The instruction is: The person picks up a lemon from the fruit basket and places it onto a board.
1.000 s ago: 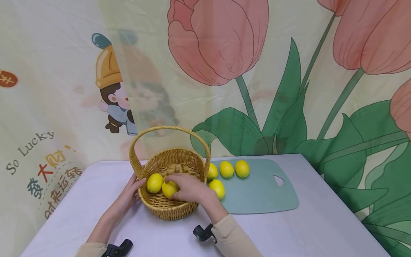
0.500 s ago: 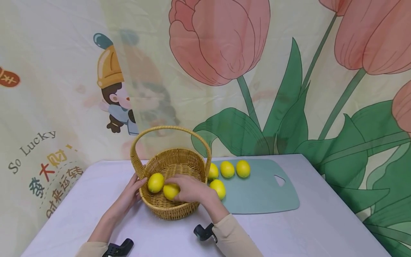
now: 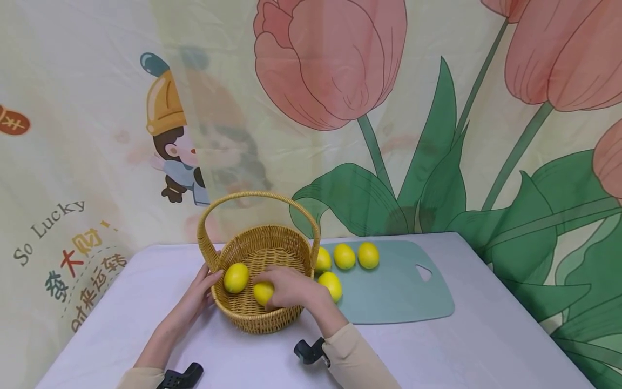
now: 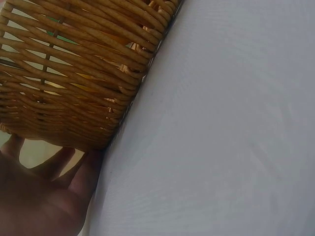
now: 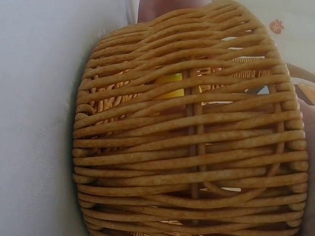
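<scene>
A round wicker basket with a tall arched handle stands on the white-covered table. My right hand reaches over the near right rim and grips a lemon low inside it, the fingers curled over the fruit. Another lemon lies at the basket's left side. My left hand rests against the left outside wall by the handle's foot, its thumb at the rim. In the left wrist view its extended fingers touch the weave. The right wrist view is mostly filled by the basket wall, with a bit of yellow showing through.
Right of the basket lies a green cutting board with a triangular hole. Several lemons sit on its left part, one partly behind the basket. A printed cloth with tulips hangs behind the table.
The right hand has shifted the lemon it grips slightly right and toward the near rim, widening the gap to the other lemon. The left hand stays at the basket's side.
</scene>
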`<state>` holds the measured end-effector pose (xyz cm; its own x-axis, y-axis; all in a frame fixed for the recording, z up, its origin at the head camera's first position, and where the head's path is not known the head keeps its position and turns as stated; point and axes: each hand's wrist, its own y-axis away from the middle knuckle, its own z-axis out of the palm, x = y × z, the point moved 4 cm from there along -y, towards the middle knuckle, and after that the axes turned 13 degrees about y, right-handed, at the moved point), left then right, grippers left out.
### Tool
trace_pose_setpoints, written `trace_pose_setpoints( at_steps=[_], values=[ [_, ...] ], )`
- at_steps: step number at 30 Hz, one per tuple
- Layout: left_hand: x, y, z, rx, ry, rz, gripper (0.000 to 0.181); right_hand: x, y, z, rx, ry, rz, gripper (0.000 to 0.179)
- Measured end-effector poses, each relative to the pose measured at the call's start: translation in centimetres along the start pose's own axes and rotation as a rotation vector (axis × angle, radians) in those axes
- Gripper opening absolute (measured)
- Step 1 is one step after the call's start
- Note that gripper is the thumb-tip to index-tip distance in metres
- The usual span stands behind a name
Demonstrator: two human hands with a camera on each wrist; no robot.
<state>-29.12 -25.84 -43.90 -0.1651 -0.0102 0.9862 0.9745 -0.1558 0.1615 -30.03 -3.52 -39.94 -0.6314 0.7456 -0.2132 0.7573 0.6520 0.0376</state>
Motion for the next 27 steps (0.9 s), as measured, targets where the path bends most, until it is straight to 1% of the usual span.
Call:
trace_pose_setpoints(
  at_steps=[8,12,15,21,27],
  values=[
    [-0.2,-0.1,0.0,0.002,-0.003,0.0,0.076,0.1,0.3,-0.2,0.025,-0.034,-0.004,0.06],
    [-0.2,-0.1,-0.1,-0.001,0.004,0.009,0.076,0.1,0.4,-0.5,0.047,-0.033,-0.03,0.06],
    [-0.2,-0.1,0.0,-0.003,0.009,0.013,0.076,0.3,0.4,-0.7,0.057,-0.025,-0.032,0.061],
    [-0.3,0.0,0.0,-0.002,0.005,0.007,0.075,0.4,0.7,-1.0,0.07,-0.024,-0.029,0.062],
    [-0.2,0.0,-0.1,0.001,0.012,0.0,0.075,0.1,1.3,-1.1,0.078,-0.023,-0.06,0.062]
  ],
)
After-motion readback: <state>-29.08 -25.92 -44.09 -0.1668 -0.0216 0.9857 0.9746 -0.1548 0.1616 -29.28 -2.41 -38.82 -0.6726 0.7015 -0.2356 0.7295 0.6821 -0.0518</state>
